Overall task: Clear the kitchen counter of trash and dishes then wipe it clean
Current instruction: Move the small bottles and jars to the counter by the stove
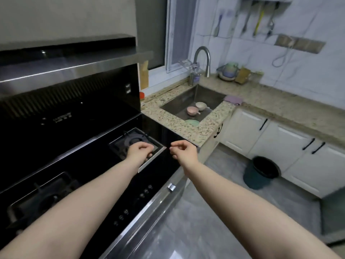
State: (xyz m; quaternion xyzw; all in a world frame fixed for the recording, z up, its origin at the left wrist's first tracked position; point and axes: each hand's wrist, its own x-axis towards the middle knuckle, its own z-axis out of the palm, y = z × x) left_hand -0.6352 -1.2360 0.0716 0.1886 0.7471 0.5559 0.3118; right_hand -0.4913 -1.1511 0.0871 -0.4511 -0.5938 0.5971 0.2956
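Both my arms reach forward over the black stove. My left hand (140, 150) hovers above the right burner (136, 142) with fingers loosely curled and nothing in it. My right hand (183, 151) hangs near the stove's right edge, fingers also loosely curled and empty. Beyond them the speckled granite counter (173, 120) surrounds a steel sink (209, 96). In the sink lie a pink bowl (192, 110), a cream bowl (200, 106) and a green plate (192, 122). A purple cloth (233, 99) lies on the counter at the sink's right rim.
A dark green trash bin (261, 172) stands on the grey floor by white cabinets (280, 143). A curved faucet (202, 58) rises behind the sink. A dish rack with bowls (229, 71) sits in the counter corner. Utensils (259, 21) hang on the tiled wall. The range hood (74, 58) overhangs the stove.
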